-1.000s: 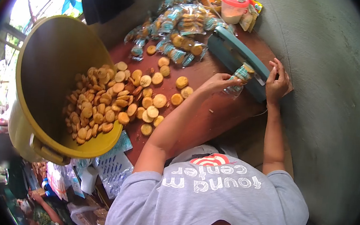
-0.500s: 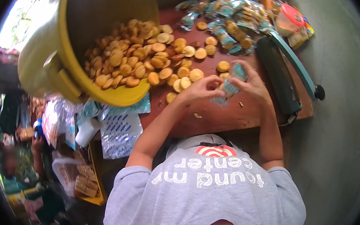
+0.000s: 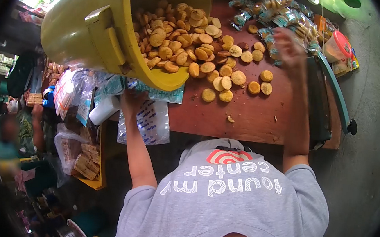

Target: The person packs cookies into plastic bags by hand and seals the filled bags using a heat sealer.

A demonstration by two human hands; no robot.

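Note:
My left hand (image 3: 133,99) is at the table's left edge, by the teal-printed plastic bags (image 3: 163,92) under the yellow bucket's rim; its fingers are in shadow and partly hidden. My right hand (image 3: 291,49), smeared by motion, is over the near side of the heap of wrapped cookie packets (image 3: 293,20). Whether it holds anything does not show. Loose round cookies (image 3: 238,77) lie on the red-brown table (image 3: 253,119) between my hands. More of them spill from the tipped yellow bucket (image 3: 87,24).
A long sealer-like device with a teal arm (image 3: 337,93) lies along the table's right side. Behind it stands a tub with a red lid (image 3: 340,43). A clear blue-printed bag (image 3: 146,123) hangs off the front left edge. Another person (image 3: 21,131) is at far left.
My hands have parted from the teal packet they held together. The left went left to the plastic bags, the right up to the packet heap. The camera view has shifted.

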